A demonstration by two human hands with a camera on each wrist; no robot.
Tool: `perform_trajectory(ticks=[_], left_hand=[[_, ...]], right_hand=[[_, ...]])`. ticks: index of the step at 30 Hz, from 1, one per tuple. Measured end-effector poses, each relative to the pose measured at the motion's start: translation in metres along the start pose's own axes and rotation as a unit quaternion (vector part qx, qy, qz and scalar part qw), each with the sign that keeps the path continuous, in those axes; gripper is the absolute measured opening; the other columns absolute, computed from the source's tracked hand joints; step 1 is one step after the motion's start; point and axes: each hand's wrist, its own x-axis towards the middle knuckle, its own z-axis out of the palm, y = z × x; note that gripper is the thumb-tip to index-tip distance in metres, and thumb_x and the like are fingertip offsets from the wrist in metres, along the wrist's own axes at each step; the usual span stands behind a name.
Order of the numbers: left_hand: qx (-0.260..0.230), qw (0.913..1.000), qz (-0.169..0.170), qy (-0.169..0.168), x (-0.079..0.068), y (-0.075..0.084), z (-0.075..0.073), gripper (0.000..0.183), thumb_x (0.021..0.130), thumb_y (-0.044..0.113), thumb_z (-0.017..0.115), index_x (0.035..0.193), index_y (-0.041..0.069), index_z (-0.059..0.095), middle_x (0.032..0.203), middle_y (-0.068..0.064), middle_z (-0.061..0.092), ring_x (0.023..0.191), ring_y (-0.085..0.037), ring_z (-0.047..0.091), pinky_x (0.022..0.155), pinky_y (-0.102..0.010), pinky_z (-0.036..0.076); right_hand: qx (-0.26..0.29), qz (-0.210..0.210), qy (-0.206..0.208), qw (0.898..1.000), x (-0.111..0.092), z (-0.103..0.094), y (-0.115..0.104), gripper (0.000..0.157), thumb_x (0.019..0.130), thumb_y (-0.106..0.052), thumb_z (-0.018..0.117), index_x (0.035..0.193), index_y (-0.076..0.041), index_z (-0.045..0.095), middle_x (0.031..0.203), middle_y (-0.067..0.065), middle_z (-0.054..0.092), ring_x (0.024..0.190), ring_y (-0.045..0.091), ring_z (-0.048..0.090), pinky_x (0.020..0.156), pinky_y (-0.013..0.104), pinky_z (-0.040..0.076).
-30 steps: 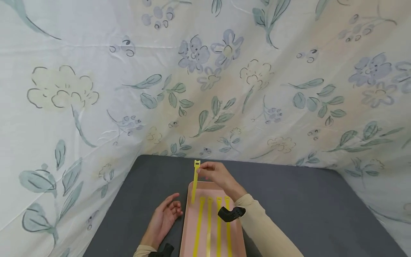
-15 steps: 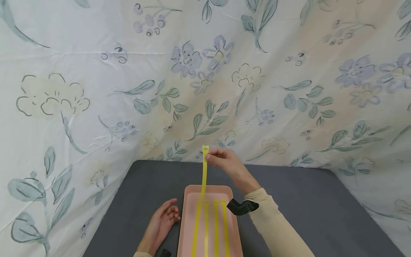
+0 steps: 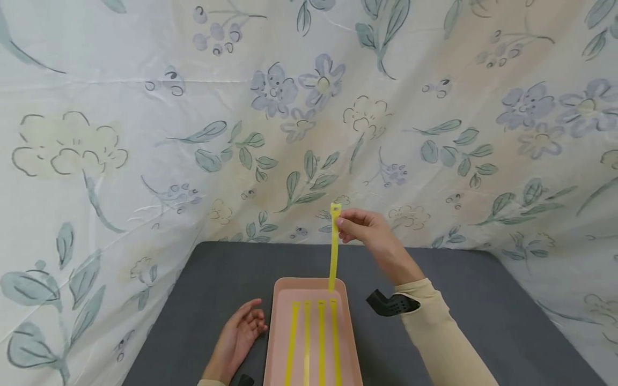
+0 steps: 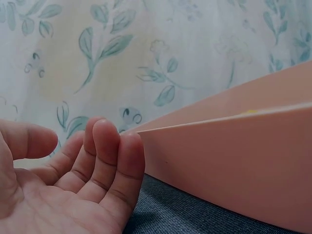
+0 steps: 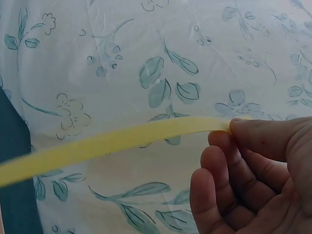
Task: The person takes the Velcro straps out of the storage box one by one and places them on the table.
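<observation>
Between thumb and fingertips, my right hand (image 3: 372, 233) pinches a yellow cable tie strap (image 3: 334, 254) just below its slotted head. The strap hangs down with its tail over the far end of a pink tray (image 3: 309, 287). In the right wrist view the strap (image 5: 122, 136) stretches leftward from the pinching right hand (image 5: 253, 180). Several more yellow straps (image 3: 307, 343) lie lengthwise side by side in the tray, slotted heads at the far end. My left hand (image 3: 240, 335) rests with loosely curled fingers beside the tray's left wall (image 4: 229, 161), holding nothing.
A dark grey table surface (image 3: 449, 321) surrounds the tray. Behind it and to the sides hangs a floral-patterned cloth (image 3: 241, 177). A black wrist device (image 3: 393, 304) sits on the right wrist.
My right hand has lifted and moved right with the strap, from the tray's far left corner toward its far right corner. The left hand stays by the tray.
</observation>
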Motion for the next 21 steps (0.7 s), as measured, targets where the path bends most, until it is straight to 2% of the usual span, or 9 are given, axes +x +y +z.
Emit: perform_trajectory(ticks=[8,11,15,18,21], left_hand=[[0.011,0.9993,0.017,0.033,0.002,-0.003,0.002,0.036,0.110,0.032,0.036,0.136,0.010,0.047,0.094,0.002,0.061,0.085,-0.012,0.058,0.082,-0.028,0.052],[0.017,0.9987,0.022,0.041,0.004,-0.005,0.004,0.029,0.109,0.029,0.042,0.129,0.011,0.051,0.088,0.003,0.058,0.077,-0.011,0.054,0.079,-0.028,0.052],[0.060,0.9959,0.044,0.052,0.007,-0.011,0.009,0.013,0.104,0.017,0.052,0.115,0.011,0.056,0.079,0.003,0.052,0.066,-0.010,0.047,0.071,-0.027,0.051],[0.116,0.9877,0.077,0.071,0.009,-0.018,0.015,0.015,0.099,0.007,0.058,0.113,0.004,0.057,0.075,0.003,0.052,0.061,-0.010,0.047,0.064,-0.026,0.050],[0.198,0.9696,0.109,0.094,0.011,-0.025,0.024,0.020,0.095,0.003,0.062,0.113,-0.005,0.058,0.072,0.001,0.053,0.058,-0.010,0.047,0.058,-0.025,0.048]], right_hand=[[-0.006,-0.009,0.013,1.000,-0.011,-0.031,0.003,0.024,0.100,-0.024,0.065,0.112,-0.004,0.065,0.085,-0.006,0.066,0.081,0.013,0.062,0.083,0.027,0.054],[-0.016,-0.009,0.024,1.000,-0.016,-0.042,0.005,0.024,0.099,-0.025,0.065,0.111,-0.004,0.065,0.085,-0.006,0.066,0.081,0.013,0.062,0.083,0.027,0.054],[-0.042,-0.005,0.039,0.998,-0.020,-0.058,0.012,0.027,0.099,-0.026,0.066,0.112,-0.003,0.065,0.083,-0.006,0.066,0.080,0.014,0.061,0.082,0.027,0.054],[-0.052,0.000,0.044,0.998,-0.022,-0.068,0.020,0.028,0.100,-0.025,0.065,0.113,0.000,0.064,0.083,-0.007,0.066,0.080,0.013,0.061,0.080,0.025,0.054],[-0.055,0.007,0.045,0.997,-0.022,-0.077,0.030,0.030,0.099,-0.025,0.065,0.113,0.002,0.064,0.082,-0.007,0.066,0.079,0.012,0.061,0.079,0.025,0.055]])
